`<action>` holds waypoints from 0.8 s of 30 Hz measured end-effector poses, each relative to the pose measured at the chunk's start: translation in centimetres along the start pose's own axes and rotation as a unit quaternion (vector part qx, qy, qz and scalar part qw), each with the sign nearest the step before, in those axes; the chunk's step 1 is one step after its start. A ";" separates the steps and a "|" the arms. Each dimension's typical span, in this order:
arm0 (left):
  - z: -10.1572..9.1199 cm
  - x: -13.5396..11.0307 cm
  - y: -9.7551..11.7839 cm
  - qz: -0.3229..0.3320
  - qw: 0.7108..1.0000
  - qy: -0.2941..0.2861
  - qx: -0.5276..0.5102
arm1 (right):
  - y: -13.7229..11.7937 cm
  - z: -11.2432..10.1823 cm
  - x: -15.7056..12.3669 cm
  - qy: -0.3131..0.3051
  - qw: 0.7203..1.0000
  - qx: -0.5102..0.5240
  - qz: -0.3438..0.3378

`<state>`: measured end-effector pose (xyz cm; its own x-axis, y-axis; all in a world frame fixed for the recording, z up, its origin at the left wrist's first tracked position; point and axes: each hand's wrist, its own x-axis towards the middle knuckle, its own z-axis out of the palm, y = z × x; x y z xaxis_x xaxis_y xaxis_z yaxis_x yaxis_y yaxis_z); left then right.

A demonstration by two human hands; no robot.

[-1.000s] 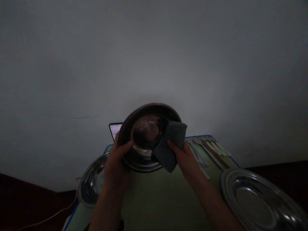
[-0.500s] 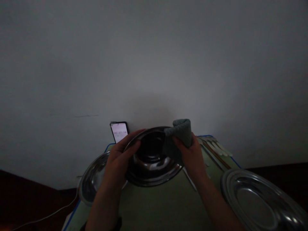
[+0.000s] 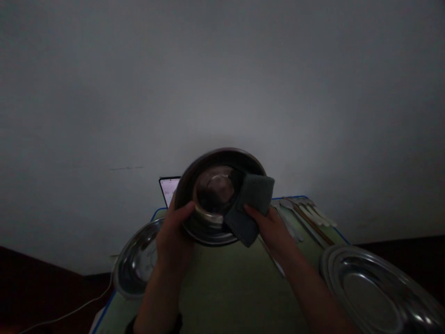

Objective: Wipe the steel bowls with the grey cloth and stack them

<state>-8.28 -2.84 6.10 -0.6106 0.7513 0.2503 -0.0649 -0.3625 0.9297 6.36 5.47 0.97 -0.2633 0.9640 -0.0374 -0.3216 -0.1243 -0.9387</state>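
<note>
A shiny metal basin (image 3: 215, 190) is held up above the table, tilted so that its inside faces me. My left hand (image 3: 175, 227) grips its lower left rim, the thumb over the edge and the other fingers behind it. On the right side, my right hand (image 3: 267, 227) is closed on a folded grey-green cloth (image 3: 255, 192), with the thumb on top. The cloth lies over the basin's right rim; the fingers beneath it are hidden.
Another metal basin (image 3: 134, 264) stands at the table's left, and metal plates (image 3: 368, 297) lie at the right. Spoons, chopsticks (image 3: 314, 225) and other utensils lie at the back right of the green table (image 3: 229, 297). A phone (image 3: 168, 188) leans against the wall (image 3: 222, 93).
The basin has risen and turned, so more of its inside faces me. The cloth has unfolded downward on the right rim, and the basin now covers part of the phone.
</note>
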 end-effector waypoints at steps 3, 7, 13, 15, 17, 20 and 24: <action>-0.6 0.8 0.9 -0.084 0.995 -0.041 -0.042 | -1.4 -1.5 0.4 0.004 0.998 -0.050 -0.026; -0.9 1.1 0.6 -0.146 0.988 -0.038 -0.038 | -1.3 -1.5 0.3 0.033 0.991 -0.114 -0.059; -0.8 -0.4 -1.9 0.044 0.983 0.128 0.126 | 0.9 2.1 -1.3 0.085 0.994 -0.044 -0.047; -0.9 -0.8 -2.4 0.089 0.970 0.123 0.187 | 1.2 2.9 -1.9 0.046 0.998 -0.029 -0.009; -0.9 -0.8 -2.3 0.103 0.969 0.096 0.203 | 1.2 3.0 -2.1 0.005 1.000 -0.024 0.007; -0.3 -0.3 -1.0 0.065 0.985 0.058 0.146 | 0.9 2.0 -1.4 0.001 0.999 -0.039 0.002; -0.1 0.2 0.2 -0.025 0.997 0.003 0.075 | 0.3 0.0 0.3 0.070 0.996 -0.019 -0.044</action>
<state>-8.53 -2.80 6.30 -0.6138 0.7631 0.2023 0.0228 -0.2390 0.9708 6.22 5.70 0.67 -0.1051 0.9945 0.0009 -0.3020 -0.0311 -0.9528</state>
